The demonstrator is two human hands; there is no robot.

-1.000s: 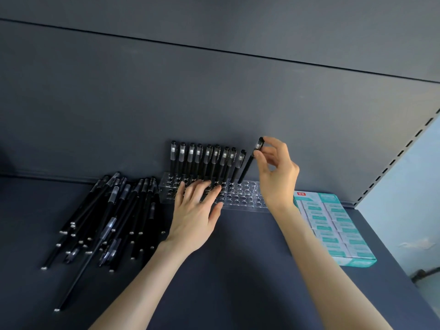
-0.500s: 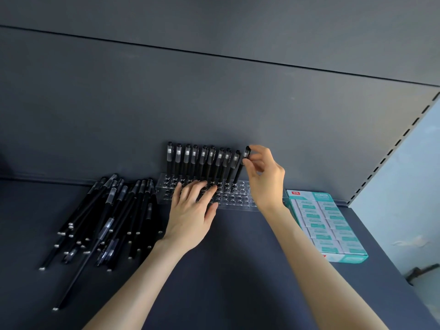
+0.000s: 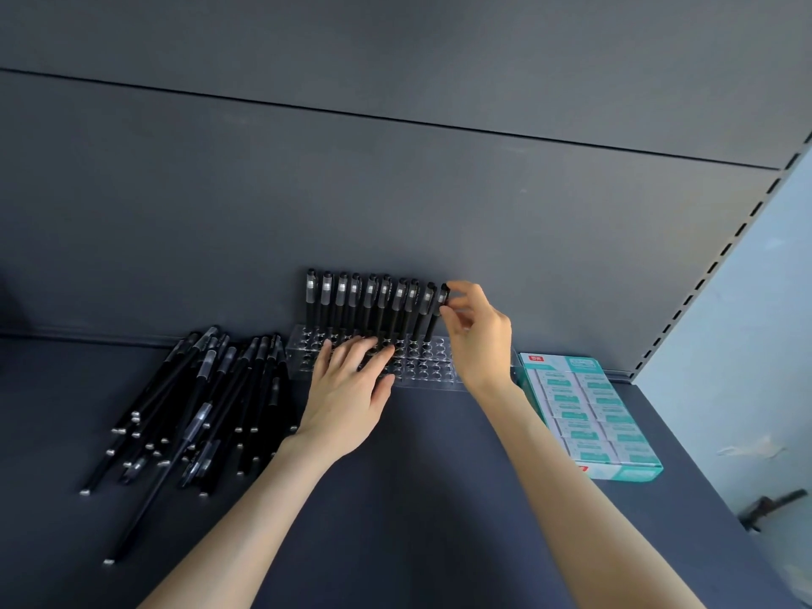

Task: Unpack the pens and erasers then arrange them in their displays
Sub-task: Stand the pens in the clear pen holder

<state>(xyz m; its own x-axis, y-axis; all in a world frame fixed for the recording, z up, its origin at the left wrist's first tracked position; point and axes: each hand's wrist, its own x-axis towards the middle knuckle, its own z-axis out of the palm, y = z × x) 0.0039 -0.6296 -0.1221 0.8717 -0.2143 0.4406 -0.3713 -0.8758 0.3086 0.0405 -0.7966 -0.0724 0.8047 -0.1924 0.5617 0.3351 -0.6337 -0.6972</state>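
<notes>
Ten or so standing pens (image 3: pixel 364 301) fill the back row of the clear holder (image 3: pixel 433 371) at centre frame. The right hand (image 3: pixel 476 340) pinches the cap of the rightmost pen (image 3: pixel 436 314) btwn thumb and forefinger. That pen's long axis runs near upright, cap leaning a little toward the right of frame, lower end at a hole in the holder. The grip sits at the very top, so a seating push would prob. go straight down the barrel.

The left hand (image 3: pixel 347 389) lies flat, straight fingers pressing on the holder's front rows and grasping nothing, likely to steady it. Loose pens (image 3: pixel 197 410) lie piled at lower left, just beside the left hand, so that hand is nearer for the next pick-up. Their axes run diagonally, caps toward the holder. The eraser box (image 3: pixel 589 415) sits at right, just beside the holder's end.

All rest on a dark shelf (image 3: pixel 439 542) against a dark back panel (image 3: pixel 395 191), w/ a slotted upright (image 3: pixel 725 252) along the right edge.
</notes>
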